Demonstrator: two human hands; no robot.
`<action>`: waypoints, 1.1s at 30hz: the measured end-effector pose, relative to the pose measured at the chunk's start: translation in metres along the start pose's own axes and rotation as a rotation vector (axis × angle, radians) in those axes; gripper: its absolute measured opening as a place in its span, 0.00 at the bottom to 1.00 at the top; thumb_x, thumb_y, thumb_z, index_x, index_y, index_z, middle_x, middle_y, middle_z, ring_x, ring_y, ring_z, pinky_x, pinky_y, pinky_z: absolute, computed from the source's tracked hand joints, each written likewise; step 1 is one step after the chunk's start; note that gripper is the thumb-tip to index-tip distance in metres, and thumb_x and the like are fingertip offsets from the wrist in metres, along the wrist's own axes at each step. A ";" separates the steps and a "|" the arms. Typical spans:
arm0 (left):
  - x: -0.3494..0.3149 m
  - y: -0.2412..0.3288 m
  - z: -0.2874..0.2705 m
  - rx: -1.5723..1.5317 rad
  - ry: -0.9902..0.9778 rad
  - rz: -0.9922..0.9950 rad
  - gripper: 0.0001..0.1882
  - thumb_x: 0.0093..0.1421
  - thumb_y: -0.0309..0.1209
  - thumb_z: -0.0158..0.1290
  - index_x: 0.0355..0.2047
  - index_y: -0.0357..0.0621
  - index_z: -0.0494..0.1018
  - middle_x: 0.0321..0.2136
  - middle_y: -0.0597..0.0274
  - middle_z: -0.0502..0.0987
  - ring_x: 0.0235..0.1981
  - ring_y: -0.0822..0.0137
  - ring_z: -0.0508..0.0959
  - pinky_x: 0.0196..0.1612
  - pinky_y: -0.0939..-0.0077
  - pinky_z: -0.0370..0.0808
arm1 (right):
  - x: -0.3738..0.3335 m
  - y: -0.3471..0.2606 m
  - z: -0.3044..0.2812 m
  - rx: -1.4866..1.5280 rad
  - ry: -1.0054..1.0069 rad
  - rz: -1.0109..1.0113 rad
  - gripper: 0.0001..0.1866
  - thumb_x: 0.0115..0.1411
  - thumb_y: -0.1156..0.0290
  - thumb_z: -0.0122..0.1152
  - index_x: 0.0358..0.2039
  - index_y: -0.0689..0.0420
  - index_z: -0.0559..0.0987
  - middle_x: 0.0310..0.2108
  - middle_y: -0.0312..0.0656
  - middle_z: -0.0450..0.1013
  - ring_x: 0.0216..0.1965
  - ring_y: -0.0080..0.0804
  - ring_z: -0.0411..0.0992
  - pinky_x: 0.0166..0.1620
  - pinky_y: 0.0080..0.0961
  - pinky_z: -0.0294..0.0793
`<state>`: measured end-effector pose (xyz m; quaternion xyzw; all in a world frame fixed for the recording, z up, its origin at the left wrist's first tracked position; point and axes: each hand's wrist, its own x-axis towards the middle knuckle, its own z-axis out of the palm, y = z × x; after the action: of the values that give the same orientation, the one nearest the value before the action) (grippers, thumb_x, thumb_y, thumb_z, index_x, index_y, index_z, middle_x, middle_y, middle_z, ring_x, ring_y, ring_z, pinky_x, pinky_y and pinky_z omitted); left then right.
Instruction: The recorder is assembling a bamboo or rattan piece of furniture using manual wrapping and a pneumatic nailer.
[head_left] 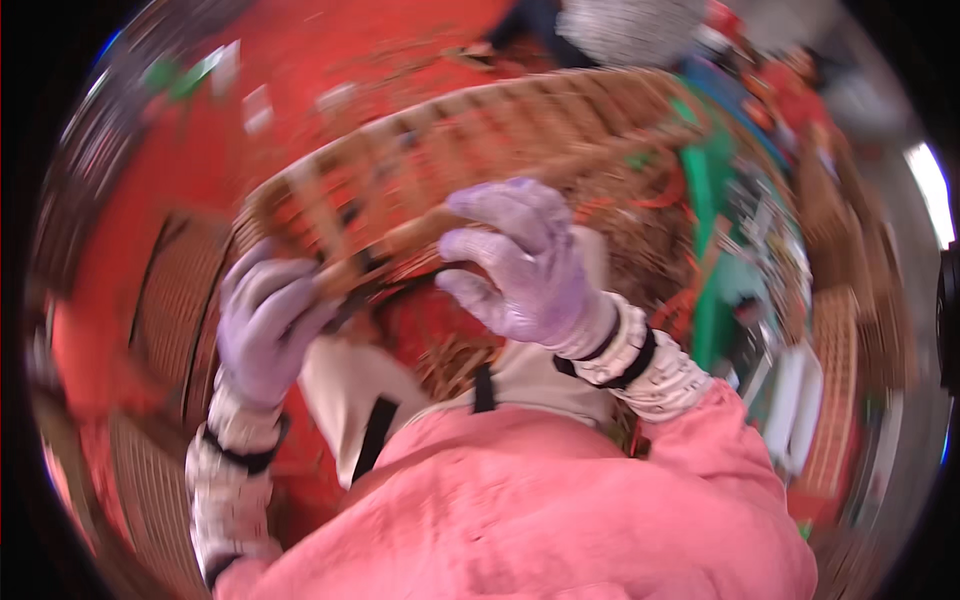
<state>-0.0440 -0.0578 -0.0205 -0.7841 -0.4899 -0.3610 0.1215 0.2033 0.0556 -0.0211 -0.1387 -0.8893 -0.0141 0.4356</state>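
Observed red floor [330, 60] across much of the surroundings, smeared by motion blur and cropped by a dark round rim. Recorded one pink top [540, 490] filling the foreground, cut off at the lower edge. Noted one long, curved, brown slatted frame [545, 110] ahead of the lap, reaching from the left hand [262, 325] toward upper right; could not count slats reliably. Saw pale trousers [355, 385] partly hidden beneath it. Counted three slatted brown panels [180, 300]: two at left, one at right, all blurred. Logged one upright green strip [708, 240] beside a heap of brown scraps [640, 225]; could not separate pieces for counting. Found any print on surrounding objects too blurred to read.

Counted two hands, both in purple gloves. Noted left fingers curled beside the near end of the frame; cannot tell whether pinching it. Noted right hand [530, 265] half-curled near the frame's lower rail, with visible space between thumb and fingers; cannot tell whether gripping anything. Marked one thin dark strip [400, 287] between both, with ends hard to make out.
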 end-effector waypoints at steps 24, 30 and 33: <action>0.024 0.010 0.047 -0.041 0.120 0.050 0.18 0.39 0.33 0.62 0.34 0.50 0.74 0.34 0.64 0.75 0.39 0.63 0.76 0.48 0.57 0.67 | -0.383 0.112 -0.327 -0.693 -0.025 1.685 0.36 0.35 0.76 0.71 0.47 0.65 0.66 0.39 0.44 0.70 0.32 0.34 0.70 0.34 0.28 0.73; 0.008 0.003 0.040 -0.002 0.121 0.095 0.16 0.38 0.31 0.58 0.32 0.59 0.74 0.35 0.69 0.75 0.37 0.66 0.76 0.47 0.62 0.69 | -0.183 0.068 -0.298 0.127 0.002 1.789 0.16 0.43 0.75 0.55 0.35 0.61 0.70 0.21 0.39 0.68 0.19 0.33 0.69 0.25 0.29 0.73; 0.003 0.001 0.039 -0.061 0.083 0.061 0.18 0.38 0.29 0.62 0.32 0.58 0.74 0.36 0.65 0.73 0.40 0.63 0.75 0.52 0.58 0.65 | -0.074 0.029 -0.257 0.433 -0.080 1.655 0.16 0.43 0.74 0.58 0.34 0.61 0.69 0.22 0.39 0.67 0.22 0.29 0.68 0.27 0.27 0.75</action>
<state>-0.0243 -0.0349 -0.0460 -0.7864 -0.4491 -0.4042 0.1287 0.4518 0.0284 0.0781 -0.6573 -0.4995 0.4837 0.2907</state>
